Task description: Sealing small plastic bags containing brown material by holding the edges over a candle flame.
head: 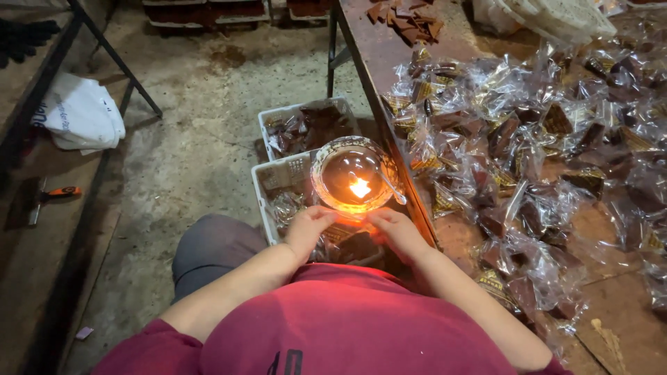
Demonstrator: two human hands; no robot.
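A small round bowl-shaped burner (pixel 353 177) with a live flame in its middle sits at the left edge of the brown table (pixel 379 48). My left hand (pixel 308 226) and my right hand (pixel 397 229) are close together just below the flame, pinching a clear wrapper with a dark triangular piece in it (pixel 349 221). The wrapper glows orange from the fire. How much of the wrapper lies under my fingers is hidden.
A large heap of clear-wrapped brown triangular pieces (pixel 528 139) covers the table to the right. Two white crates (pixel 267 182) with wrapped pieces stand on the concrete floor below the burner. Bare brown triangles (pixel 406 17) lie far up the table. A white cloth (pixel 80 114) lies at left.
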